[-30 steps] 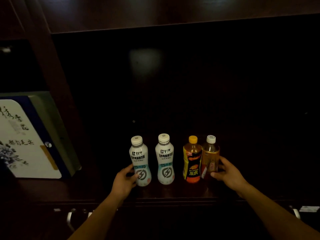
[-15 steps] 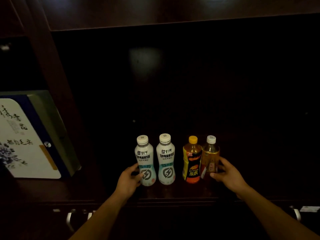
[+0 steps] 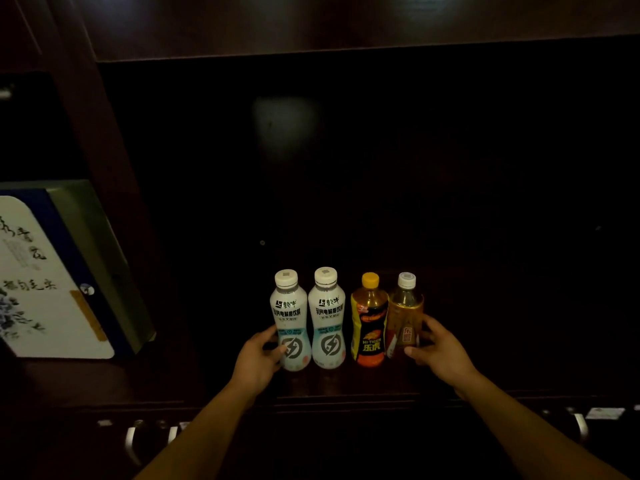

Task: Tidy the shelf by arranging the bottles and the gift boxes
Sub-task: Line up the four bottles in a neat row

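You have 4 bottles standing up in 1 row near the front edge of the dark shelf (image 3: pixel 346 388). Your left hand (image 3: pixel 258 358) holds the low part of the first white bottle (image 3: pixel 290 317), with the thumb in front and the fingers curled round its side. The second white bottle (image 3: pixel 327 317) stands just beside it; you cannot tell if the 2 touch. Next comes the yellow-cap bottle (image 3: pixel 370 327), then the brown bottle (image 3: pixel 404 310) at the right end. Your right hand (image 3: pixel 441 353) grips the low part of the brown bottle, thumb in front. The gift box (image 3: pixel 45 278) stands well apart, in the part of the shelf to the left, past the wood post (image 3: pixel 100 150).
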